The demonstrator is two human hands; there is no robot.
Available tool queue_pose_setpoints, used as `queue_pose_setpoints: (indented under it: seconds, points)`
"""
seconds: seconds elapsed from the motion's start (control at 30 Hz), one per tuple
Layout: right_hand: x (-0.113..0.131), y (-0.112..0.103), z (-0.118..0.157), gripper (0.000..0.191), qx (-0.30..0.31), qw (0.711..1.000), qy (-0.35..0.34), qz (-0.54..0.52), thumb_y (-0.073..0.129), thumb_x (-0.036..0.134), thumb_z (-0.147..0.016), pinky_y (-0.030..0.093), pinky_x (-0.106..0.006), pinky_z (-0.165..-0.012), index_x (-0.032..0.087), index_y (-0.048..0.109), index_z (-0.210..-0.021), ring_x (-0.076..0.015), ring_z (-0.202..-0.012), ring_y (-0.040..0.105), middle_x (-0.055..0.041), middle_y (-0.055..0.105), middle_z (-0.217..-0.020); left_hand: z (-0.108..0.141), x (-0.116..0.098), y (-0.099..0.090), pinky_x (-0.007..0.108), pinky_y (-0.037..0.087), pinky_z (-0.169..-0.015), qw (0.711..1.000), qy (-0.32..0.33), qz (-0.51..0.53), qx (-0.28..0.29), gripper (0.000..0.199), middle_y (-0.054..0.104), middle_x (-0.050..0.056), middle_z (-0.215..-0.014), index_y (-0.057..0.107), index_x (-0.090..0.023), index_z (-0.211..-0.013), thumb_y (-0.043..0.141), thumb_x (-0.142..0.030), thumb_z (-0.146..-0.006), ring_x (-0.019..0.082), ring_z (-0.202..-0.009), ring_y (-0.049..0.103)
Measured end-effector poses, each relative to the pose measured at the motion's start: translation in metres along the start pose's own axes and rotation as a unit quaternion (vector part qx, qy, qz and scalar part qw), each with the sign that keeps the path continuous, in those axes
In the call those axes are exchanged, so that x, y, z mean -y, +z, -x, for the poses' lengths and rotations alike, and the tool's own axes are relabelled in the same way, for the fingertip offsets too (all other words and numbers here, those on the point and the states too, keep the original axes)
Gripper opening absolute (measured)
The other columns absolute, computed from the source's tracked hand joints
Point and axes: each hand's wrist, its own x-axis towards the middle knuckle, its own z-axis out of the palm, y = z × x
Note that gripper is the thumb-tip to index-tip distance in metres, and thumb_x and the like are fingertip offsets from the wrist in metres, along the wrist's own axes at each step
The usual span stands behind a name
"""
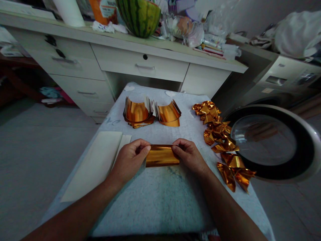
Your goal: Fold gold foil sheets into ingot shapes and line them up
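Observation:
A gold foil sheet (162,156) is stretched between my hands above the cloth-covered table (160,201). My left hand (131,157) pinches its left end between thumb and fingers, and my right hand (189,154) grips the upper right corner the same way. Beyond them lie two curved stacks of gold sheets, a left stack (136,112) and a right stack (168,114). On the right side of the table, several folded gold foil pieces (222,135) form a loose row. White boards or papers (94,164) lie flat to the left, partly behind my left hand.
A white desk (120,63) with drawers stands beyond the table, bearing a cut watermelon (140,16), a white roll (69,11) and plastic bags. At the right, the open round door (265,140) of a washing machine (283,73) adjoins the table edge.

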Motion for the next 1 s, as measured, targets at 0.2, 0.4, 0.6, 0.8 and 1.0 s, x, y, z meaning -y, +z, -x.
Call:
queue_pose_setpoints:
  seconds: [0.2,0.4,0.6,0.8,1.0]
  points:
    - [0.002,0.0014,0.0001,0.028,-0.003,1.0,0.001,0.03,0.063,0.044,-0.084,0.034,-0.023,-0.054,0.018,0.061,-0.075,-0.0109,-0.058,0.045,0.0032,0.052,-0.062,-0.0005,0.0006,-0.0003,0.027,0.043,-0.063,0.999,0.011,-0.04,-0.008,0.02,0.061,-0.002,-0.072,0.062,-0.02,-0.08,0.053,-0.036,-0.086,0.017,-0.069,0.058]
    - [0.0,0.0024,0.0001,0.02,-0.023,0.992,-0.025,0.118,0.056,0.033,-0.088,0.038,-0.024,-0.057,0.018,0.06,-0.075,-0.0121,-0.059,0.05,0.002,0.056,-0.063,-0.0016,-0.0017,-0.0019,0.027,0.043,-0.065,0.995,0.03,-0.099,-0.017,0.019,0.064,-0.002,-0.073,0.062,-0.021,-0.079,0.051,-0.033,-0.088,0.017,-0.07,0.06]
    - [-0.0009,0.0045,-0.0011,0.013,-0.06,0.946,-0.071,0.311,0.057,0.02,-0.085,0.039,-0.026,-0.064,0.019,0.061,-0.073,-0.0142,-0.067,0.054,-0.0008,0.061,-0.07,-0.0024,-0.0008,0.001,0.028,0.042,-0.066,0.973,0.057,-0.225,-0.01,0.018,0.069,0.0,-0.077,0.062,-0.022,-0.08,0.048,-0.028,-0.088,0.019,-0.073,0.063]
    - [-0.0011,0.0069,-0.0025,0.013,-0.061,0.906,-0.081,0.41,0.061,0.019,-0.084,0.036,-0.027,-0.066,0.018,0.062,-0.071,-0.0153,-0.069,0.052,-0.0018,0.061,-0.07,-0.0049,0.0046,0.0049,0.028,0.038,-0.065,0.938,0.085,-0.336,0.004,0.015,0.068,0.001,-0.078,0.06,-0.022,-0.079,0.047,-0.022,-0.087,0.019,-0.073,0.062]
    - [-0.0035,0.0092,-0.0041,0.015,-0.063,0.89,-0.06,0.448,0.063,0.021,-0.083,0.034,-0.027,-0.064,0.019,0.061,-0.069,-0.0154,-0.068,0.05,-0.0021,0.061,-0.07,-0.0073,0.0077,0.0063,0.03,0.036,-0.065,0.915,0.098,-0.39,0.015,0.015,0.066,0.003,-0.075,0.059,-0.021,-0.076,0.048,-0.018,-0.086,0.02,-0.071,0.06]
